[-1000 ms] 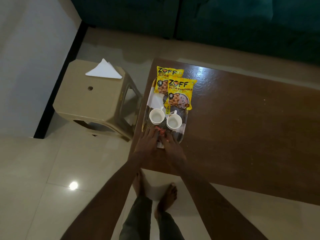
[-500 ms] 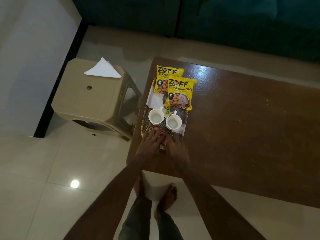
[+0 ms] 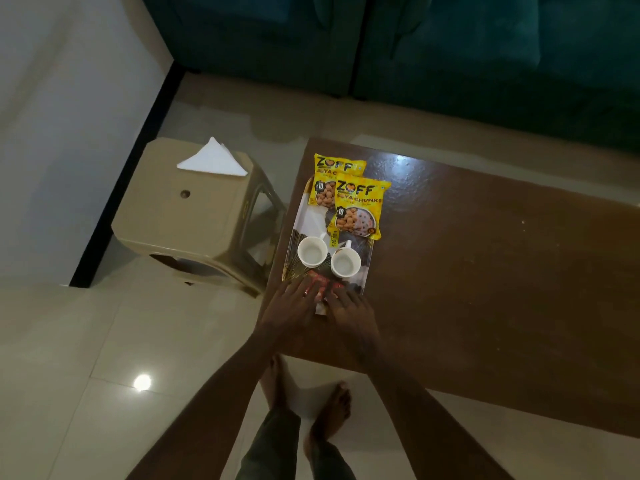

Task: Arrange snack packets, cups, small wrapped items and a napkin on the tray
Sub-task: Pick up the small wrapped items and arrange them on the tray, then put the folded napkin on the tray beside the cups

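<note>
Little has shifted since earlier: both hands stay flat, fingers spread, left hand (image 3: 294, 303) and right hand (image 3: 349, 306) pressing red wrapped items (image 3: 320, 289) at the tray (image 3: 301, 216)'s near end; whether anything is gripped is unclear. Light, crinkly, slippery wrappers; pinch their edges.

Bare forearms without sleeves, dark trousers (image 3: 273, 445) and bare feet (image 3: 329, 414) on the floor.
</note>
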